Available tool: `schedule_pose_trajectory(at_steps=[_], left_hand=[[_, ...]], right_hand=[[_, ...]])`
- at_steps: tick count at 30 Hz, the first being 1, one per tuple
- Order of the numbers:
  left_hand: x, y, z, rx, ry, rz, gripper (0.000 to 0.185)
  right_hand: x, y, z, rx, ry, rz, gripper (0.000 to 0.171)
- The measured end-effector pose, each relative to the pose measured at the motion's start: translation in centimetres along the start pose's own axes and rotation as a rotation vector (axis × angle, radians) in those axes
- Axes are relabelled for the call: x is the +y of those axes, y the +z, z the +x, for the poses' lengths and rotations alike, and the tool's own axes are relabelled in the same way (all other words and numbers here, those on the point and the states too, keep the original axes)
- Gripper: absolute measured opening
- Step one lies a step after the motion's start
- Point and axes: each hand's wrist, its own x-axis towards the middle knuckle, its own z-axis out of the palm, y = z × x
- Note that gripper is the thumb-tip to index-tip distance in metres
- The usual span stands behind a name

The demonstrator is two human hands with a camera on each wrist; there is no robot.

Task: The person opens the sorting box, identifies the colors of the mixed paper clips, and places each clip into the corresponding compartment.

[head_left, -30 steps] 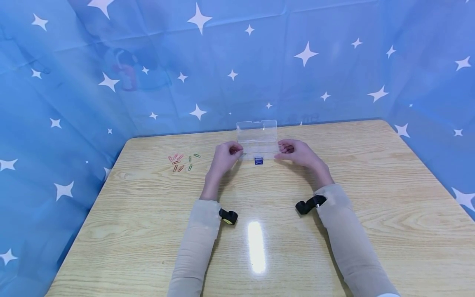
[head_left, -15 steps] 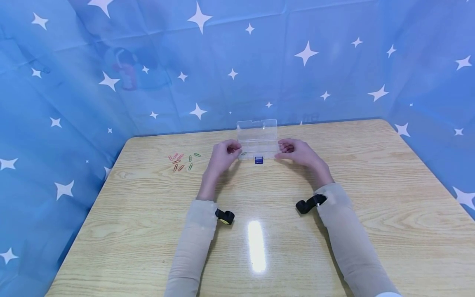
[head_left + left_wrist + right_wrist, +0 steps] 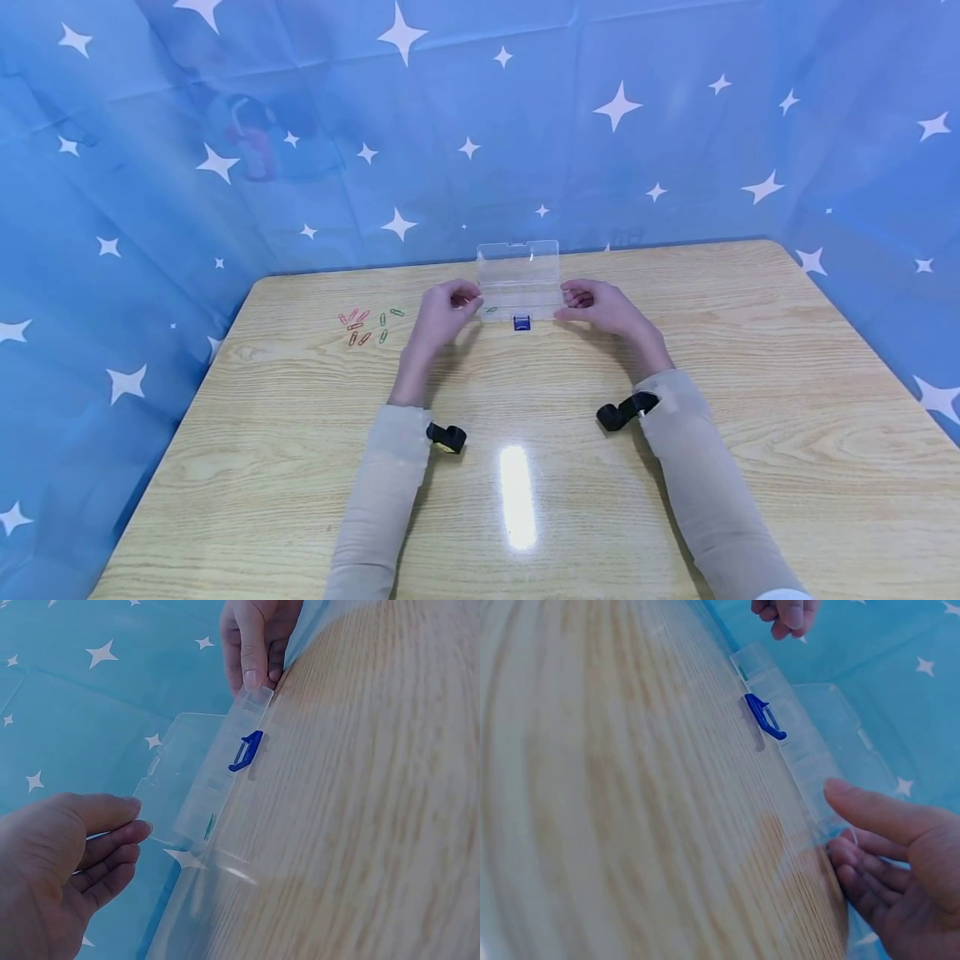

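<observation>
A clear plastic compartment box (image 3: 528,298) sits at the back of the table with its see-through lid (image 3: 517,262) raised behind it. A blue latch (image 3: 245,751) sticks out at its front. One green paper clip (image 3: 210,826) lies in the left end compartment. My left hand (image 3: 442,315) hovers just off the box's left end, thumb and forefinger near each other, nothing visible between them. At the other end my right hand (image 3: 603,308) holds the box, the thumb (image 3: 847,793) at its front edge and the fingers behind.
Left of the left hand, loose paper clips lie on the wooden table (image 3: 480,500): several pink and red ones (image 3: 354,327) and a few green ones (image 3: 383,337). A blue star-patterned cloth (image 3: 465,108) hangs right behind the table's back edge.
My left hand has let go of the green paper clip, which now lies in the box, and has drawn back slightly to the left. The right hand has stayed at the box.
</observation>
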Motion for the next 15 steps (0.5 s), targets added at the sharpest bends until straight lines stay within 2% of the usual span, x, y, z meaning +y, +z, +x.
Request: schedule_pose_trajectory(at_steps=[15], left_hand=[[-1.1, -1.8, -0.9, 0.005, -0.002, 0.039, 0.022]], right_hand=[[0.1, 0.1, 0.0, 0.009, 0.004, 0.001, 0.067]])
